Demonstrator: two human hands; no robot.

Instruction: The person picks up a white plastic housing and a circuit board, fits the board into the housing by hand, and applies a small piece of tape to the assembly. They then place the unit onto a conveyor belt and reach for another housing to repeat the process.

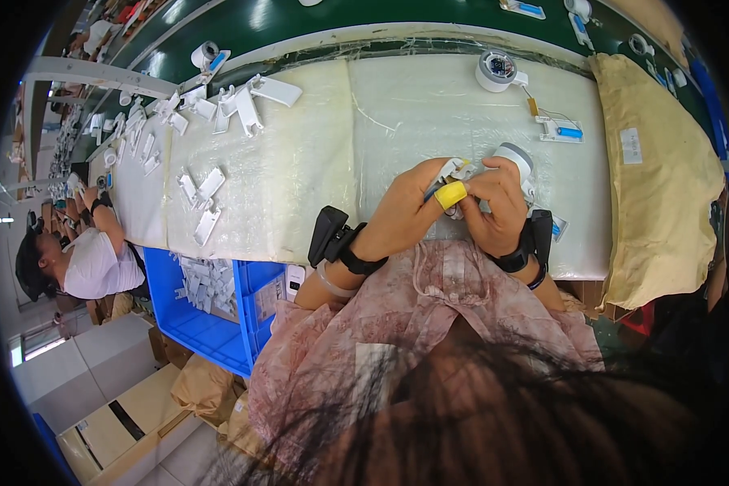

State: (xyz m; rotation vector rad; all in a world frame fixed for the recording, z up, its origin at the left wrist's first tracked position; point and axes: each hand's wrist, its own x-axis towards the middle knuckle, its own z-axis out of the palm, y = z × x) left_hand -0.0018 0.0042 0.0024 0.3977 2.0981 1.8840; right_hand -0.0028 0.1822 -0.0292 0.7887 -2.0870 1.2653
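Note:
My left hand [407, 202] is closed around a small white plastic part [455, 168]; a yellow wrap [450, 194] shows at its thumb tip. Against the same part, the bent fingers of my right hand [500, 202] are pinched, and what lies between them is mostly hidden. Just beyond my right hand is a white round housing with a grey rim [516, 155], partly covered by the fingers. A white piece with a blue cell [559, 229] lies beside my right wrist. Farther off stands another round housing [496, 71], its wiring exposed, near a white holder with a blue battery [560, 130].
Loose white plastic parts [239, 105] are scattered on the left of the plastic-covered table [308, 162]. A blue bin [206, 324] of white pieces stands below its edge. Brown wrapping [660, 178] drapes the right side. Beyond runs a green conveyor [413, 18]. Another person [97, 259] sits far left.

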